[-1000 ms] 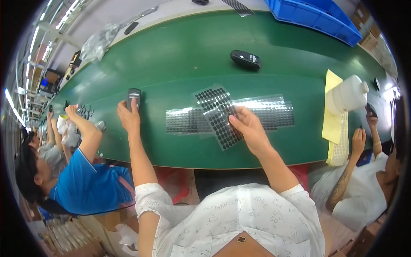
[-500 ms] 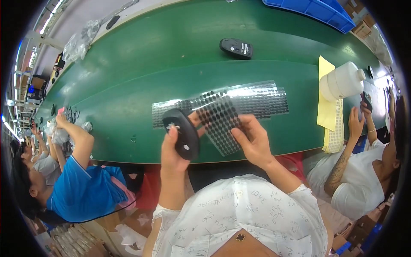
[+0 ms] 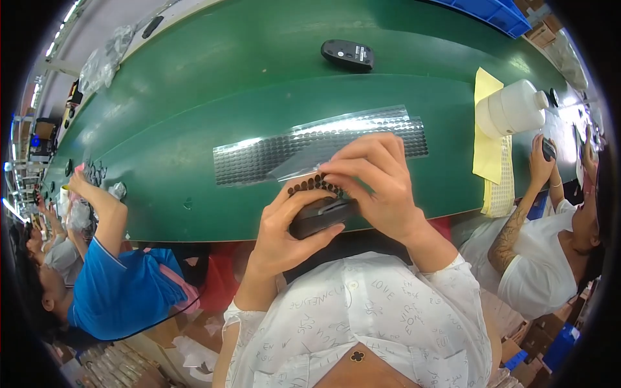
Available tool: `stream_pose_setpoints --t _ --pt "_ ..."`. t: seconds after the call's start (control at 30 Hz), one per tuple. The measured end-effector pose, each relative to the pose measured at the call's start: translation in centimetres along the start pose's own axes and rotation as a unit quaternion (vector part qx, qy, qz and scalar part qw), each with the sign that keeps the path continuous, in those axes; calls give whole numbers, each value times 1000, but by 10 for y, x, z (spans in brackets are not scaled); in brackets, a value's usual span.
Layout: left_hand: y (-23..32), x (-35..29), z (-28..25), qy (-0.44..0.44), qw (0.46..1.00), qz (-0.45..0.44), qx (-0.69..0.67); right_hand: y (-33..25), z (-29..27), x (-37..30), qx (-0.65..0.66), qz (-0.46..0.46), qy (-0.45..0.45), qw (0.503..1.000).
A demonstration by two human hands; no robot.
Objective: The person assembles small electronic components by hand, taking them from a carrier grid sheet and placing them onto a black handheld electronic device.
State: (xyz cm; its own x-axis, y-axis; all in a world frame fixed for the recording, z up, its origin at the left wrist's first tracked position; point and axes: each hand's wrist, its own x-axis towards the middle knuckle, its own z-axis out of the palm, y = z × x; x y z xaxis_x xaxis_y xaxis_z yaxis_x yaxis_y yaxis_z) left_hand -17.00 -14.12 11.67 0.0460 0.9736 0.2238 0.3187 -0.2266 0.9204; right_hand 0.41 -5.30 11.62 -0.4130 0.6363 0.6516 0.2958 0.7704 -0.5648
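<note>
In my left hand [image 3: 278, 236] is a black computer mouse [image 3: 317, 221], tilted on its side, with the thumb below and fingers over it. A sheet of round black stickers [image 3: 309, 184] curls up behind the mouse, by the same hand's fingers. My right hand [image 3: 381, 184] is closed in a pinch at the sheet's upper right, its fingertips against the dots; whether a single dot is between them is too small to tell. More clear sheets of black dots [image 3: 249, 158] lie flat on the green table [image 3: 194, 123] beyond my hands.
Another black mouse [image 3: 348, 55] lies underside up farther back. To the right, a white plastic bottle [image 3: 511, 110] stands by yellow sheets [image 3: 488, 145]. A blue crate [image 3: 488, 13] sits at the far right. Co-workers sit at both sides, one in a blue shirt [image 3: 129, 291].
The mouse has turned from upright to lying sideways and come toward the middle. The sticker sheet has bent over behind it, and my right hand has moved up to its edge.
</note>
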Motion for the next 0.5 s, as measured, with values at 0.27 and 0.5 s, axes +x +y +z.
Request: stream_pose_setpoints --t 0.27,0.5 --pt "0 5 -4 -14 1000 15 -14 -3 -6 7 -33 -9 -51 998" --pt "-3 3 -4 -16 999 -17 -48 -3 -9 15 -40 -14 -112 993"
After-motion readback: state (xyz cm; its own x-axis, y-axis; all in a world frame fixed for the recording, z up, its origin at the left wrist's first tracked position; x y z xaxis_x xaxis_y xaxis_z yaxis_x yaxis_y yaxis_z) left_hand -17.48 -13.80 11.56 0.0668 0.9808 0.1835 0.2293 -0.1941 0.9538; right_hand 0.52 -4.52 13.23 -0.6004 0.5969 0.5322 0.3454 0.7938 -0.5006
